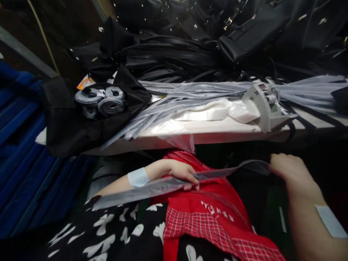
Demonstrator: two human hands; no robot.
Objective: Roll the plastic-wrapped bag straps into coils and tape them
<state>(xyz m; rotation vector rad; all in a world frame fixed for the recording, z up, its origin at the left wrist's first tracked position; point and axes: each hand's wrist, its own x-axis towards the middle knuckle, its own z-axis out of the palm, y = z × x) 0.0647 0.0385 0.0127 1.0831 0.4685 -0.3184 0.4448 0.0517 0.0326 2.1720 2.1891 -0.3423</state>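
A long, thin grey strip (pixel 157 189), slightly see-through, runs across my lap in front of the red apron (pixel 214 197). Near its middle, my left hand (pixel 183 174) has its fingers closed around it. Farther right, my right hand (pixel 289 166) is a fist at the strip's dark, curved end; the fingertips are turned out of sight. The strip's other end trails over my left forearm.
On the white table (pixel 217 136) lie loose grey strips (pixel 174 94), a white plastic bag (pixel 209 111) and a grey-white device (pixel 265 107). Rolled grey strips (pixel 111 99) rest on black material (pixel 81 130). Black bags (pixel 252 36) pile behind; blue crates (pixel 24 145) stand left.
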